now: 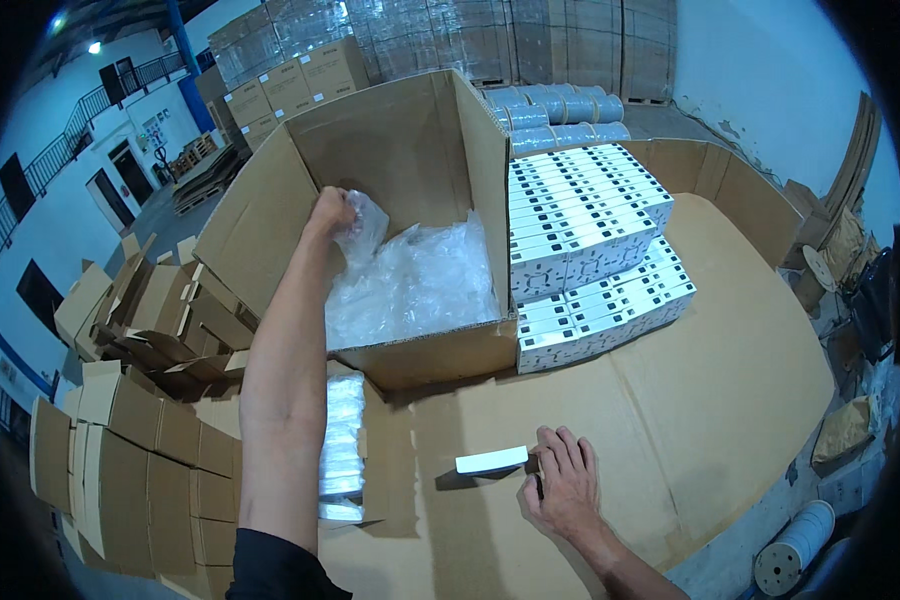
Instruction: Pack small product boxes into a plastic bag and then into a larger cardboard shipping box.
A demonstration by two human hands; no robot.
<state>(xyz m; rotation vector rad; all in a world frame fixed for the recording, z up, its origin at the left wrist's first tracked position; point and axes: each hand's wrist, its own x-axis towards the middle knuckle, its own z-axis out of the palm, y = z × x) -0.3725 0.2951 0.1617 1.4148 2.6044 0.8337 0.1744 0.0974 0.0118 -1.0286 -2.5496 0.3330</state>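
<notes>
My left hand (pixel 332 210) reaches into a tall open carton (pixel 380 160) and pinches a clear plastic bag (pixel 366 228). Many more clear bags (pixel 420 285) lie loose in that carton. On the brown cardboard table surface (pixel 610 430), my right hand (pixel 566 488) has its fingers and thumb around the right end of a small flat white box (pixel 491 460). A dark shadow falls just under that box. To its left, a low open carton (pixel 378 450) contains a row of white, plastic-wrapped packs (pixel 341 440).
Stacked white printed boxes (pixel 600 250) stand right of the tall carton. A cardboard wall (pixel 720 170) borders the table's far side. Folded cartons (pixel 150 460) crowd the left. Wrapped rolls (pixel 560 105) and pallets of cartons (pixel 420 40) stand behind; a spool (pixel 795 545) lies lower right.
</notes>
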